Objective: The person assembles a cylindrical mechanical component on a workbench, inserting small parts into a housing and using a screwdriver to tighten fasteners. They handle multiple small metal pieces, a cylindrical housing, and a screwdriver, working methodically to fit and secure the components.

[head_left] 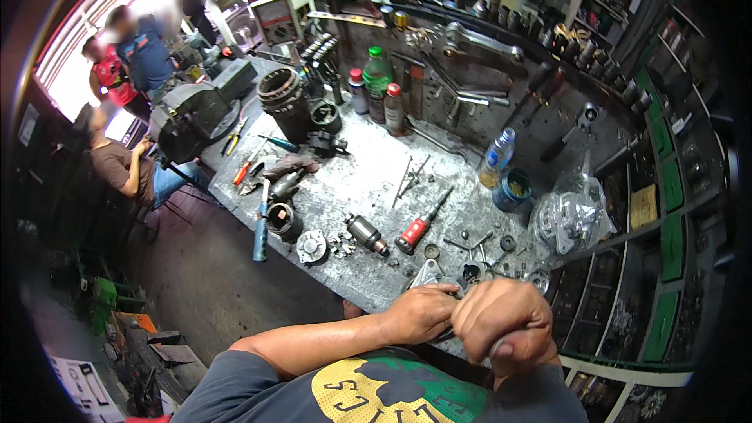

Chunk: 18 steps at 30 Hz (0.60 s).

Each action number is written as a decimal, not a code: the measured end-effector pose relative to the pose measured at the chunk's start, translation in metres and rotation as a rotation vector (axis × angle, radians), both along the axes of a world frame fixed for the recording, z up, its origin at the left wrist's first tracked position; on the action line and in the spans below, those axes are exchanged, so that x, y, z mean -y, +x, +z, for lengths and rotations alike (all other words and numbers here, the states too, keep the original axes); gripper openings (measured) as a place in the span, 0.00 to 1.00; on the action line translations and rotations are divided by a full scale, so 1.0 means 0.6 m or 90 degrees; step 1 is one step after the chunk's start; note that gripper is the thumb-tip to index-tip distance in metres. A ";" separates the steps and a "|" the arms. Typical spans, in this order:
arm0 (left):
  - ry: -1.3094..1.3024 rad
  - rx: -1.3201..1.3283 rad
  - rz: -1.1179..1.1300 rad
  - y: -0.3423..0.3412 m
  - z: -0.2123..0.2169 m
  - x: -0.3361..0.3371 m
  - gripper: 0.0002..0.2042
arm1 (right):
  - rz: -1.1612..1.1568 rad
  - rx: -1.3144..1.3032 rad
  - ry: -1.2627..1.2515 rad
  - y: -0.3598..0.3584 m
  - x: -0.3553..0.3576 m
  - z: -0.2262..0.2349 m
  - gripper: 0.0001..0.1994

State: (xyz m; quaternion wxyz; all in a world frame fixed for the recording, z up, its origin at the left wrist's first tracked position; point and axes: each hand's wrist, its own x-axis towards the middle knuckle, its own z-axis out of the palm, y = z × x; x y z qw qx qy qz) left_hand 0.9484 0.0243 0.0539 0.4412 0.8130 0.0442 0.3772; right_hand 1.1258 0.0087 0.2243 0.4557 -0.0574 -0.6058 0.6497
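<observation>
At the bench's near edge, my left hand (423,312) is closed with its fingers against a grey metal housing (428,272). My right hand (505,321) is a fist just right of it, close to the camera; whatever it grips is hidden. Both hands cover much of the housing. Just beyond them lie a small metal ring (432,251) and a T-shaped metal piece (473,246). Farther left are a screwdriver (413,233) with a red handle, a motor armature (365,233) with a copper end, and a round metal end cover (312,247).
A plastic bottle (497,158) and blue can (512,189) stand right, beside a plastic-wrapped part (570,215). Spray cans and a green-capped bottle (377,78) stand at the back. A blue-handled tool (260,235) overhangs the left edge. Several people, one seated (125,160), are at far left.
</observation>
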 end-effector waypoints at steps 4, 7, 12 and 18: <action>0.003 0.008 0.021 -0.002 -0.008 0.000 0.17 | 0.078 0.026 0.069 0.015 -0.015 -0.004 0.10; -0.032 -0.031 0.001 -0.004 -0.006 -0.001 0.18 | 0.037 0.004 0.080 0.012 -0.023 -0.007 0.09; -0.027 -0.024 0.005 -0.004 0.007 -0.006 0.18 | -0.008 -0.002 0.124 0.006 -0.019 -0.011 0.13; -0.033 -0.041 0.003 -0.004 0.011 -0.008 0.17 | -0.058 0.020 0.106 0.009 -0.011 -0.008 0.12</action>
